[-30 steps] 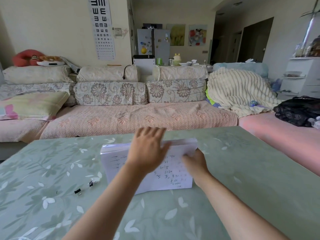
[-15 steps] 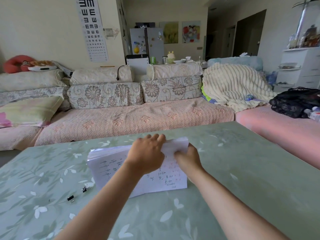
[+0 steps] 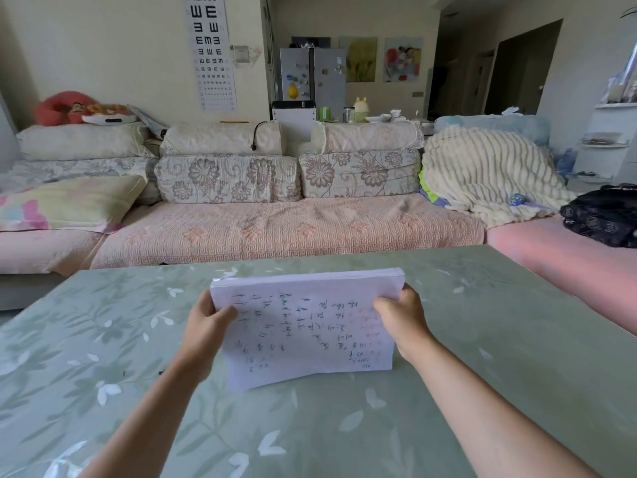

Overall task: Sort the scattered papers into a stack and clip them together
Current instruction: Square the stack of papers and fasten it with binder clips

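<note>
A thick stack of white papers [image 3: 303, 326] with handwriting on the top sheet stands tilted on its lower edge on the green floral table [image 3: 499, 357]. My left hand [image 3: 206, 322] grips the stack's left edge, thumb on the front sheet. My right hand [image 3: 401, 315] grips the right edge near the top corner. The sheets' top edges look roughly aligned. A small dark speck [image 3: 160, 372] shows beside my left forearm; I cannot tell whether it is a binder clip. The clips seen earlier are hidden.
A long pink sofa [image 3: 275, 232] with floral cushions runs behind the table's far edge. A pink seat [image 3: 568, 270] with a black bag [image 3: 603, 219] lies to the right. Bare tabletop extends left and right of the stack.
The stack went from lying flat to standing on its lower edge. My left hand moved from on top of the stack to its left edge. The two clips left the view.
</note>
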`<control>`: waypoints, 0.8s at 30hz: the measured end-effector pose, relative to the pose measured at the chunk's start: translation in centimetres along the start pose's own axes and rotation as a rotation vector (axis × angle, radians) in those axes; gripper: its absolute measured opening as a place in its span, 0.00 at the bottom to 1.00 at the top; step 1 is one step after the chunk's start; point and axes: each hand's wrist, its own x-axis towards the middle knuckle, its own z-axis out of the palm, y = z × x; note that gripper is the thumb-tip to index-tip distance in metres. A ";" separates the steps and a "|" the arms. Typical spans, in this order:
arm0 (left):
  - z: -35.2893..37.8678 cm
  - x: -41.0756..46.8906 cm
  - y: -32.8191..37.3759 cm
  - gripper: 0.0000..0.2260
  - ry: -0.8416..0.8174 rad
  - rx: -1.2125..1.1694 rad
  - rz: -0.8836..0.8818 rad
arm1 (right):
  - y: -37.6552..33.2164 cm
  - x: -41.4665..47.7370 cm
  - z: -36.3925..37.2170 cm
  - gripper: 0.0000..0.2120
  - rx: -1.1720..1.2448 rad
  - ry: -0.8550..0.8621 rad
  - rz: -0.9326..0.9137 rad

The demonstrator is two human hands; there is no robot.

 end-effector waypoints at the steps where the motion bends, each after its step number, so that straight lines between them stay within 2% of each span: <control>1: 0.3 -0.2 -0.6 0.16 0.015 -0.034 -0.049 | 0.1 0.0 -0.1 0.13 0.022 -0.001 0.000; 4: 1.3 -0.6 -1.6 0.13 0.059 -0.085 -0.108 | 0.9 -0.3 -0.1 0.15 0.050 -0.052 0.004; 9: 2.3 -0.2 -3.1 0.11 0.167 -0.105 -0.050 | 1.7 -0.3 0.2 0.14 0.080 -0.084 0.021; 13: 1.4 0.1 -4.3 0.13 0.139 0.049 0.003 | 2.2 0.2 0.2 0.12 -0.016 -0.049 0.014; 15: 0.7 0.1 -4.2 0.14 0.063 0.123 0.028 | 2.2 0.4 0.5 0.10 -0.040 -0.006 0.015; 18: -1.7 0.9 -4.6 0.17 -0.083 0.400 0.055 | 2.1 0.5 0.9 0.06 -0.046 0.039 0.031; 21: -5.3 2.4 -6.9 0.22 -0.076 0.941 0.148 | 2.2 0.6 1.0 0.07 -0.064 0.042 0.044; 23: -7.0 2.9 -8.5 0.26 -0.096 1.265 0.082 | 2.1 0.6 1.1 0.07 -0.068 0.049 0.044; 24: -7.6 3.0 -9.1 0.26 -0.115 1.348 0.046 | 2.1 0.6 1.1 0.07 -0.072 0.055 0.041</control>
